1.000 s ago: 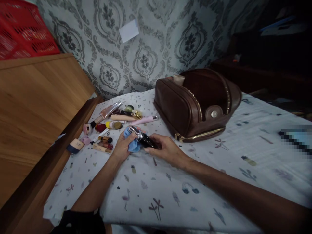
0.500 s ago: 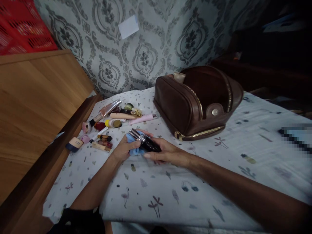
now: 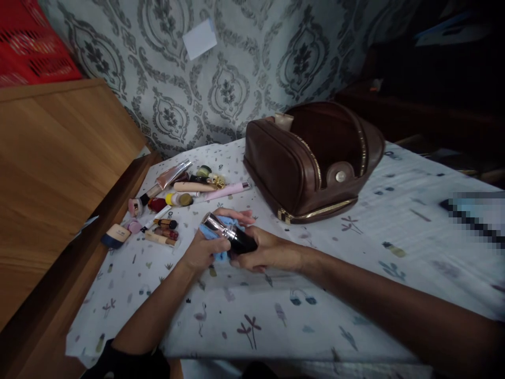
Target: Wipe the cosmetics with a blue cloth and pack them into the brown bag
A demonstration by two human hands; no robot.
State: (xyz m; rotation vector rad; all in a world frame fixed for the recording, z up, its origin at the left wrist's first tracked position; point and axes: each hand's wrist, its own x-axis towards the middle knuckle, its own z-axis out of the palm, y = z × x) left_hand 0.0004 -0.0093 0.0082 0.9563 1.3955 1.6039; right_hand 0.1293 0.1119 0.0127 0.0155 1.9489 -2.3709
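Note:
Over the table, a black cosmetic bottle with a silver cap (image 3: pixel 241 240) is held tilted between both hands. My right hand (image 3: pixel 270 249) is closed round its black end. My left hand (image 3: pixel 202 250) is closed on a blue cloth (image 3: pixel 221 256), which lies against the silver part; the thumb presses on the bottle. Some of the cloth is hidden behind the bottle and fingers. Beyond the hands stands a brown leather toiletry bag (image 3: pixel 272 158), unzipped, with a pale tube (image 3: pixel 284 121) poking out at its back left.
Several cosmetics lie to the left, among them a pink tube (image 3: pixel 228 191), a clear-capped tube (image 3: pixel 173 175) and a beige-and-navy jar (image 3: pixel 115 236). A wooden panel (image 3: pixel 67 152) borders the table's left side. A partly pixelated dark-edged object (image 3: pixel 475 217) lies at right.
The bottle has turned slightly in my hands, and my left fingers reach further over the cloth. The whole view has shifted a little, with the bag and cosmetics appearing further left.

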